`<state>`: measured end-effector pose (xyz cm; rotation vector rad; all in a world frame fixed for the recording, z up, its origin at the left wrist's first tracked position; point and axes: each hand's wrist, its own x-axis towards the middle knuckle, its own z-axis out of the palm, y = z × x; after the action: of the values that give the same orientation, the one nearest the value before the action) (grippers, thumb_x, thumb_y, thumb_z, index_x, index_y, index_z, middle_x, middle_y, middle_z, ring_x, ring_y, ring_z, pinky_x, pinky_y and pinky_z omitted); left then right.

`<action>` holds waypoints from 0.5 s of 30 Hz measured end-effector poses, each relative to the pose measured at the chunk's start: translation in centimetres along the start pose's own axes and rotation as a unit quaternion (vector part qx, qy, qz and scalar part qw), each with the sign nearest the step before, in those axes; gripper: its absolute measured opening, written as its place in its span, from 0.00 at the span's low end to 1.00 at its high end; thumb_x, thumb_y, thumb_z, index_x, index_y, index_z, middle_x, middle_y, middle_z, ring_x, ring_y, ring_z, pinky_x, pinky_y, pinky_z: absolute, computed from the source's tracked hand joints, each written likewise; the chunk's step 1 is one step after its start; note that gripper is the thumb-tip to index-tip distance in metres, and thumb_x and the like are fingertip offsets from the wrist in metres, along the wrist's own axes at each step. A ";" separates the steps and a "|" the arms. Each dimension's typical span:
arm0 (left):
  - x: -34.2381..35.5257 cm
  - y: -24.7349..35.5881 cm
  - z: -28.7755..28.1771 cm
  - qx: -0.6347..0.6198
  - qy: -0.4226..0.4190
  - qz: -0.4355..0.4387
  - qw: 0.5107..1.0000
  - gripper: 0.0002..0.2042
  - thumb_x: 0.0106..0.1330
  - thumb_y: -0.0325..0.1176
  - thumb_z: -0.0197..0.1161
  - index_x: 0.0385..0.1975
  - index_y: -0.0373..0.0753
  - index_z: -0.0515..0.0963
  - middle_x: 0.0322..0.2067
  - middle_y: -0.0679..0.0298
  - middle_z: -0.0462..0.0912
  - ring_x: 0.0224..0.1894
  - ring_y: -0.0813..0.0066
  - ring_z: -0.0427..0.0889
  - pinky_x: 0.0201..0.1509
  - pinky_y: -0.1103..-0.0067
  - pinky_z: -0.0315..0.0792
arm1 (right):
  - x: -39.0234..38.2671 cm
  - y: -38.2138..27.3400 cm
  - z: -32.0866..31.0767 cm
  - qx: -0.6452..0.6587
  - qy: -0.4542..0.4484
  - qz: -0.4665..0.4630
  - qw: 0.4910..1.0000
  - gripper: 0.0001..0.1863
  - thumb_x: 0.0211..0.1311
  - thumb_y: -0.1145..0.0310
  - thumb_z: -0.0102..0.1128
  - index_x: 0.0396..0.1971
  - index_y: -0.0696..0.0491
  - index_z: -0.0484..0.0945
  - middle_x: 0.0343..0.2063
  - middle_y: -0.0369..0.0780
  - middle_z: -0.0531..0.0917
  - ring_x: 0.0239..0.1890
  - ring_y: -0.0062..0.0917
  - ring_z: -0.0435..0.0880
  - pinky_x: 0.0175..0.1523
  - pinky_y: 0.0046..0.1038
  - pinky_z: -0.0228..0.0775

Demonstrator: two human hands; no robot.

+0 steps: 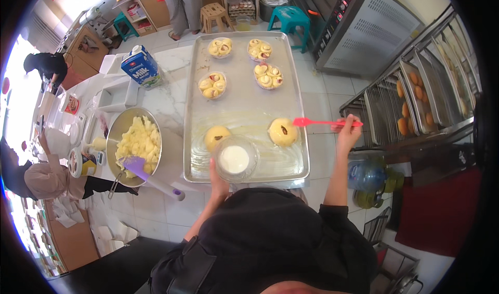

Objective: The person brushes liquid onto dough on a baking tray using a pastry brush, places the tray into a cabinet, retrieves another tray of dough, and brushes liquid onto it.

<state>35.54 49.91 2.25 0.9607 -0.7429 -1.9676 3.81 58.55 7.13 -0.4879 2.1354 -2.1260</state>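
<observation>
My left hand (218,182) grips the side of a clear bowl (253,165) holding white liquid (233,160), over the near part of a large metal baking tray (239,109). Between the fingers of my right hand (348,134) is a red pastry brush (319,122). Its head hovers by the upper right of a round dough bun (289,137) with a dark topping. A second round bun (214,135) is partly hidden behind the bowl. Farther up the tray sit several segmented dough buns in paper cups, one being this near-right bun (268,77).
To the left stand a metal bowl (112,130) of yellow mash with a purple spatula (148,177), and a blue milk carton (140,68). A rack (436,94) with trays of baked buns and an oven (366,29) are at right. Other people stand left and at the back.
</observation>
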 end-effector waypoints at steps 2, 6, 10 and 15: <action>0.4 -0.3 -0.2 0.000 -0.004 -0.007 1.000 0.25 0.63 0.49 0.31 0.55 0.38 0.54 0.52 0.61 0.61 0.55 0.69 0.58 0.59 0.75 0.50 | -1.2 0.7 1.4 0.105 0.035 -0.020 0.994 0.08 0.59 0.69 0.42 0.27 0.59 0.65 0.16 0.40 0.73 0.12 0.21 0.74 0.17 0.20 0.69; 0.0 0.5 0.8 0.005 -0.007 -0.013 1.000 0.25 0.64 0.48 0.30 0.55 0.37 0.54 0.53 0.61 0.60 0.55 0.70 0.58 0.58 0.76 0.50 | -3.2 3.2 0.6 0.058 0.034 -0.007 0.998 0.09 0.60 0.68 0.42 0.28 0.59 0.65 0.17 0.40 0.73 0.13 0.21 0.74 0.17 0.20 0.68; -0.2 0.1 0.1 0.034 -0.031 0.018 0.999 0.25 0.64 0.48 0.29 0.55 0.37 0.54 0.52 0.61 0.60 0.55 0.70 0.58 0.59 0.76 0.50 | -5.7 0.6 -1.8 0.031 0.044 0.007 0.999 0.09 0.60 0.68 0.42 0.28 0.59 0.65 0.17 0.40 0.73 0.13 0.20 0.73 0.17 0.20 0.68; -0.2 0.0 -0.1 0.024 -0.028 -0.013 0.999 0.25 0.64 0.48 0.29 0.55 0.37 0.54 0.52 0.60 0.60 0.55 0.69 0.58 0.59 0.75 0.49 | -6.5 -0.6 -3.1 0.056 0.023 -0.087 0.994 0.09 0.60 0.68 0.42 0.27 0.58 0.66 0.19 0.38 0.74 0.16 0.18 0.73 0.20 0.20 0.68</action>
<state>35.71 50.05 2.22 0.9525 -0.8164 -2.0146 9.21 63.39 6.72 -0.6409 2.0499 -2.3549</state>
